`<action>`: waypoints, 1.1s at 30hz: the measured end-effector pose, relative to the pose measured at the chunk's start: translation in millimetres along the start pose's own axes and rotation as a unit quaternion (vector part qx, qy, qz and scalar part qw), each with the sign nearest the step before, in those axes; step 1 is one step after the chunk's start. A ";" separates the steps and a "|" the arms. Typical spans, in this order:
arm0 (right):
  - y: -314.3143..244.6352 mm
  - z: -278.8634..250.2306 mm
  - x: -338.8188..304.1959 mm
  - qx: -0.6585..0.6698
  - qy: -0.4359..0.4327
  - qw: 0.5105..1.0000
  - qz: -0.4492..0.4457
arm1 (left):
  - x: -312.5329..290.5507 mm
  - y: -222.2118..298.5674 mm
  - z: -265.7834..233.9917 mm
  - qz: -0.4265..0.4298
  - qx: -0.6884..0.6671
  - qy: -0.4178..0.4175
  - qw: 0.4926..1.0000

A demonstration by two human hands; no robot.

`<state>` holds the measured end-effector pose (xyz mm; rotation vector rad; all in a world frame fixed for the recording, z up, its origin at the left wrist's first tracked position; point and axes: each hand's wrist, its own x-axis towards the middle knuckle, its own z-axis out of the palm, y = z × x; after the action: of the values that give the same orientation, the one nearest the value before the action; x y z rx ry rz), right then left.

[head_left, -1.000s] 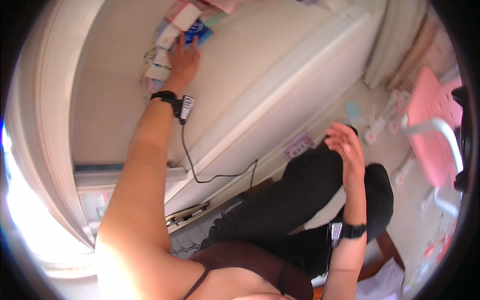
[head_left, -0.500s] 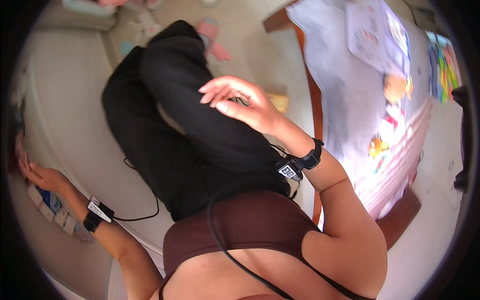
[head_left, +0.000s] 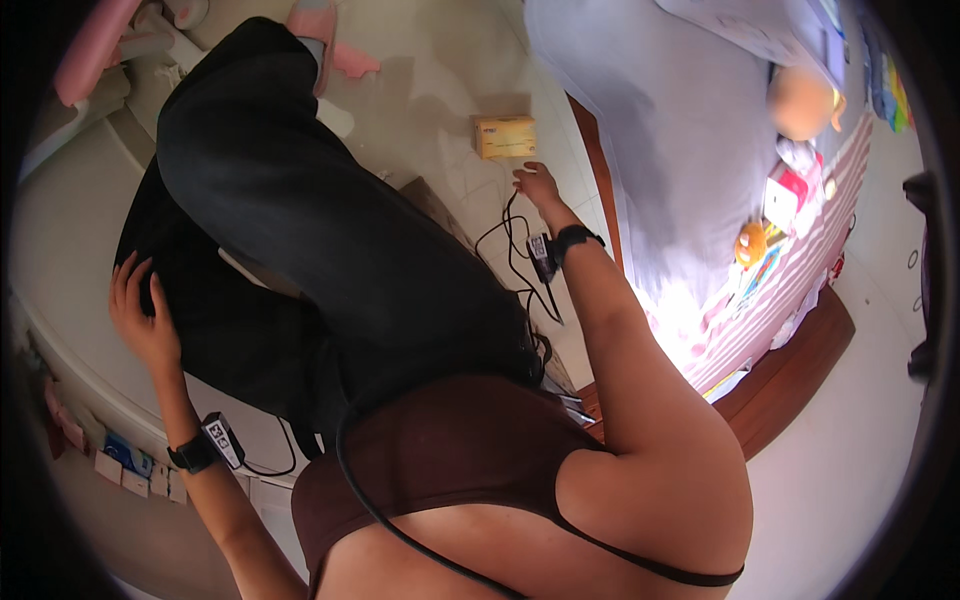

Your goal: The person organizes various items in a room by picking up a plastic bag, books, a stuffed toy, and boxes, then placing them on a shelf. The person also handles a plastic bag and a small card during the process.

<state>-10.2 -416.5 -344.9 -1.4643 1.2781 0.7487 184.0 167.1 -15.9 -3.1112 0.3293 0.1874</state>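
My left hand [head_left: 147, 315] lies against the left leg of the black trousers [head_left: 330, 230], fingers spread, holding nothing. On the right, my right hand [head_left: 538, 186] hangs low beside the bed, fingers loosely bent and slightly apart, with nothing seen in it. Just beyond its fingertips a yellow box [head_left: 506, 137] sits on the tiled floor; I see a small gap between them. Black cables [head_left: 515, 240] dangle below this hand, near the dark device [head_left: 541, 258] strapped at the wrist. Another strapped device [head_left: 222, 440] is on my left wrist.
A bed with a grey sheet [head_left: 665, 150] and wooden frame stands to the right, with an orange toy [head_left: 750, 244] and other small things on it. Pink and white furniture [head_left: 95, 55] fills the far left. Small boxes [head_left: 135, 470] stand at the lower left.
My right hand has moved outward off my leg to the yellow box, which now shows fully. My left hand has come inward from the far left edge onto the trousers. The view has shifted.
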 end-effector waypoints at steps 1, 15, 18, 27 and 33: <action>-3.1 6.3 16.3 -0.006 0.028 0.999 0.013 | -1.9 -2.9 -0.4 -0.002 0.007 -0.013 1.000; -58.0 103.6 127.6 0.173 0.157 0.946 0.223 | -43.0 -33.0 -13.2 -0.137 -0.033 -0.071 0.988; -97.6 117.7 120.9 0.200 0.132 0.954 0.181 | -44.6 -32.5 -15.4 -0.138 -0.033 -0.070 0.987; -236.5 93.3 -69.4 0.332 -0.325 0.873 -0.148 | -2.4 -3.6 -15.4 -0.183 -0.143 -0.016 0.973; -250.2 66.5 -208.6 0.426 -0.480 0.747 -0.173 | 74.4 145.7 -56.5 0.102 -0.286 0.180 0.936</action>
<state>188.2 -302.9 -103.5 -0.3689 0.3678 0.4275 232.4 8.0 32.1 -3.6751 0.7220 -0.3650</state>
